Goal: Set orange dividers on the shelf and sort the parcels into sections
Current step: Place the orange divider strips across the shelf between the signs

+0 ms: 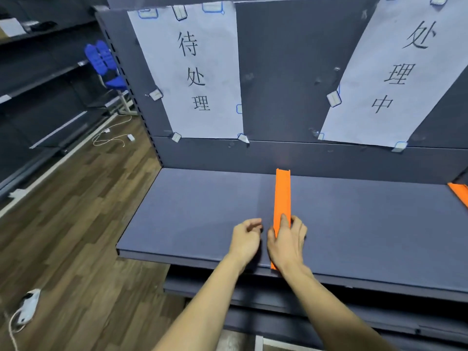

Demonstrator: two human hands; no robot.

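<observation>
From the head camera, we see the right hand (287,240) clamped around the near end of an orange divider (281,196), which lies on the shelf (190,211) running away from that hand to the back panel, apparently to wall off one section. The left hand (246,238) hovers just beside it, loosely curled and empty. A second divider (459,192) lies far right of both hands; no parcels are visible.

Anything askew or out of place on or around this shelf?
The right paper sign hangs tilted, unlike the left sign. A loose white cable lies on the floor. The orange divider under the right hand lies straight.
</observation>
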